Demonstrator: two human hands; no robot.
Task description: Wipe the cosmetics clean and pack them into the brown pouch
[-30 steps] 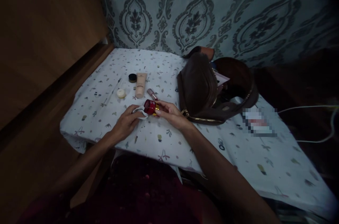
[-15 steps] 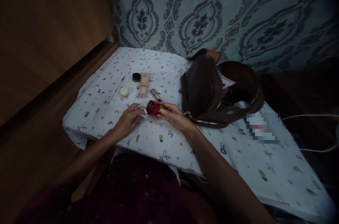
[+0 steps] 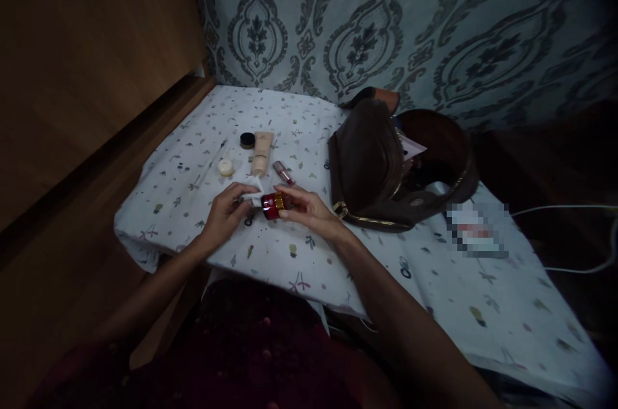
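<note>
A small red jar with a gold lid (image 3: 273, 205) lies on its side in the fingers of my right hand (image 3: 309, 209), which grips it by the gold end. Pinched in my left hand (image 3: 226, 210) is a white wipe (image 3: 253, 191), held against the jar's red base. Just beyond my hands lie a beige squeeze tube (image 3: 262, 152), a small lipstick-like tube (image 3: 283, 172), a round black-lidded jar (image 3: 247, 140) and a small white-lidded jar (image 3: 225, 168).
An unzipped brown leather bag (image 3: 367, 158) stands right of my hands, with papers inside. A blurred-out item (image 3: 476, 230) lies beside it. The patterned cloth (image 3: 178, 203) covers the table; a wooden cabinet (image 3: 96, 74) borders the left, a white cable (image 3: 570, 209) the right.
The red jar has shifted slightly left and turned, so its side and gold lid show more. The wipe in my left hand now sticks up above the fingers.
</note>
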